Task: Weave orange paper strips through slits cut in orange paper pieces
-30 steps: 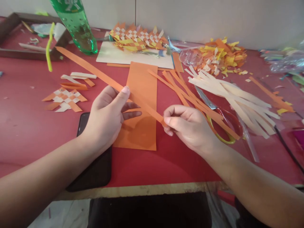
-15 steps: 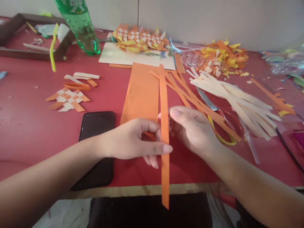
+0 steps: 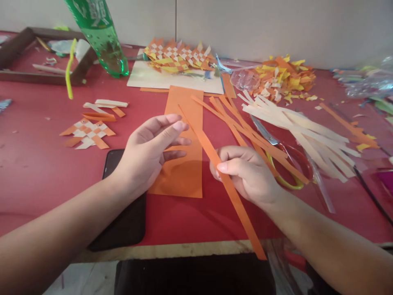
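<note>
A long orange paper strip (image 3: 238,196) is pinched between the thumb and fingers of my right hand (image 3: 245,172). It slants from upper left down past the table's front edge. My left hand (image 3: 153,147) is raised to the left of the strip, fingers apart and holding nothing. Beneath both hands lies a wide orange paper sheet (image 3: 184,176). Several loose orange strips (image 3: 251,131) fan out to the right of it, partly over scissors (image 3: 299,180). Cream paper strips (image 3: 303,131) lie crossed in a bundle farther right.
A woven paper fish (image 3: 89,132) lies at left, above a black phone (image 3: 129,229) partly under my left arm. Behind stand a green bottle (image 3: 107,49) and a dark frame (image 3: 27,76). More woven fish (image 3: 181,55) rest on white card, left of a scrap pile (image 3: 285,78).
My left hand has let go of the orange strip and moved up and left. My right hand now grips it, and the strip has swung from near upright to a slant.
</note>
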`<state>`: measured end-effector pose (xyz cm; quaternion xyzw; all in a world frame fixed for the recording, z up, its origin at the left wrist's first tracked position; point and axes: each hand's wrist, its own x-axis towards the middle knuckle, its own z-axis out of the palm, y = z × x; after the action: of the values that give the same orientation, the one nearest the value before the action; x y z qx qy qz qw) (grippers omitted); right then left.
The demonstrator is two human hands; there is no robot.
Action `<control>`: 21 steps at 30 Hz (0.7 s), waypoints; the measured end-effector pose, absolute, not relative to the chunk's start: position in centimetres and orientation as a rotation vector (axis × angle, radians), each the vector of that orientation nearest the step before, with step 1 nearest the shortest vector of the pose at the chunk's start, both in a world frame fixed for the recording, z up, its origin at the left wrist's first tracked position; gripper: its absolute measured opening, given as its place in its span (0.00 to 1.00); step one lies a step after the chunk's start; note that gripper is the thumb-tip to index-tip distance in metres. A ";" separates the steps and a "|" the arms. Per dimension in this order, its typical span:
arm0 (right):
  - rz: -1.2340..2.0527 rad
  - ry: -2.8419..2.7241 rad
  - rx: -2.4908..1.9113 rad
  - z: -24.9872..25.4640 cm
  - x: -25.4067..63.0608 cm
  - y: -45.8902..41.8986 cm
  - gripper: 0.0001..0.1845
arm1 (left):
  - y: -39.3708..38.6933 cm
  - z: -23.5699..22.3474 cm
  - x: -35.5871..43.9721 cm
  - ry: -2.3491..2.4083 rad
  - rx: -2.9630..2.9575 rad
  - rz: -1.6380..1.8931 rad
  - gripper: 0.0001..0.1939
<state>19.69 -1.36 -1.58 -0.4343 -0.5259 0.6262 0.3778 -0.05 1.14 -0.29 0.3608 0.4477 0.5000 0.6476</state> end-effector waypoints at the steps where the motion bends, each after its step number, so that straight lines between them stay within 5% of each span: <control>1: 1.603 -1.358 -1.109 -1.6 19.7 -1.3 0.13 | 1.1 -0.3 -0.1 1.017 0.815 1.141 0.12; 11: 1.672 -1.407 -1.083 -1.6 19.8 -1.6 0.16 | 1.0 -0.5 -0.3 0.995 0.813 1.135 0.12; 21: 1.674 -1.189 -1.124 -1.3 18.7 -1.5 0.05 | 0.3 -0.6 -0.2 0.871 0.967 0.853 0.17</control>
<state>18.74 -1.45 -1.30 -0.4424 -0.4676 0.6585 0.3899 -0.24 0.28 -0.59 0.4363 0.3927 0.3848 0.7123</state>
